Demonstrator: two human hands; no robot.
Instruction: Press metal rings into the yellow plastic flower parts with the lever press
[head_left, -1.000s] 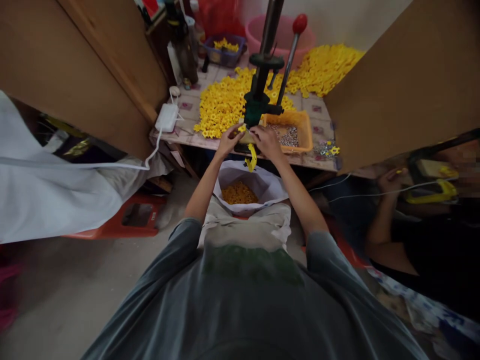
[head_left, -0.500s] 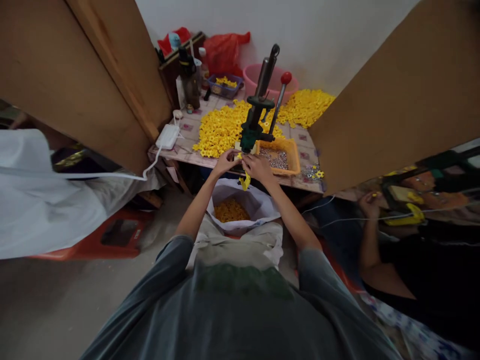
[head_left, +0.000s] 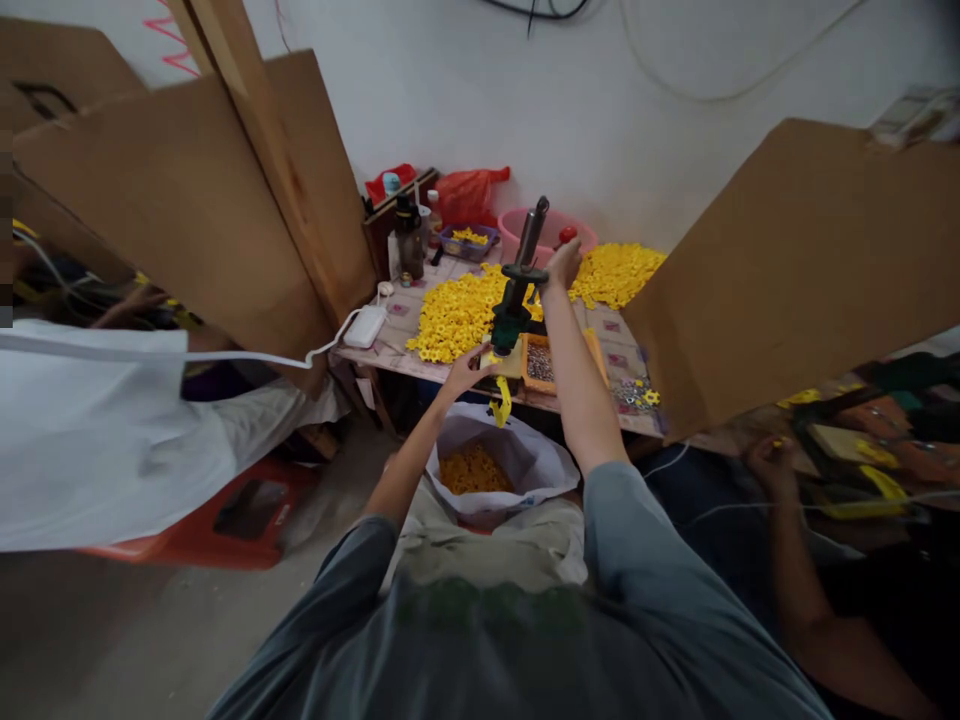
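My right hand (head_left: 564, 266) is closed round the lever of a dark green hand press, just below its red knob (head_left: 568, 234). The hand press (head_left: 513, 318) stands at the table's front edge. Under its ram, my left hand (head_left: 465, 373) pinches a small yellow plastic piece (head_left: 493, 358) between thumb and finger; the fingers partly cover it. Below the press base hangs a curved yellow strip (head_left: 501, 402). An orange basket (head_left: 601, 362) of small metal parts is right of the press, partly behind my right forearm. A white sack (head_left: 541, 462) with yellow pieces inside lies open at my lap.
Yellow flower-shaped pieces (head_left: 457, 312) are heaped behind the press, with another pile (head_left: 619, 272) farther right. A pink basin (head_left: 517, 228) stands by the wall. Cardboard panels (head_left: 787, 270) flank the table. A white adapter (head_left: 365, 326) lies left. A co-worker's hand (head_left: 772, 462) is at far right.
My right hand has left the piece at the press and gone up to the lever. My left hand stays at the press base. The head view has tilted up, showing more wall.
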